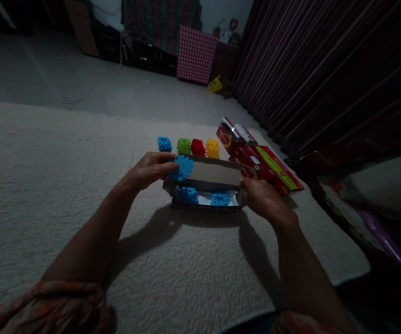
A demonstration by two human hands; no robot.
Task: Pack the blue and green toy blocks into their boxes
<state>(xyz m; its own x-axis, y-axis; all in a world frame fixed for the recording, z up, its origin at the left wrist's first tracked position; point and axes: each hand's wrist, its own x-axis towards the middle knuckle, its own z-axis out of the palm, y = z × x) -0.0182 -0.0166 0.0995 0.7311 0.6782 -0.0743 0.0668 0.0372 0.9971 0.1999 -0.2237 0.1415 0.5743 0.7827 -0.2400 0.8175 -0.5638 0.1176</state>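
Observation:
My left hand (154,168) pinches a flat blue toy gear (182,168) between thumb and fingers, just at the left end of an open cardboard box (217,173). The raised lid shows its grey-brown inner side. Inside the box, more blue gears (220,199) lie on something white. My right hand (261,197) is closed around the right end of the box. Behind the lid stand stacks of gears: a blue stack (164,144), a green stack (183,145), a red stack (198,147) and a yellow stack (212,148). The lid partly hides their lower edges.
Red cartons (252,160) lie to the right, behind my right hand. A pale quilted mat (186,264) is under everything. Dark pleated curtains (297,69) hang at the right. Across the tiled floor (117,83), a red checked cloth (196,54) hangs over furniture.

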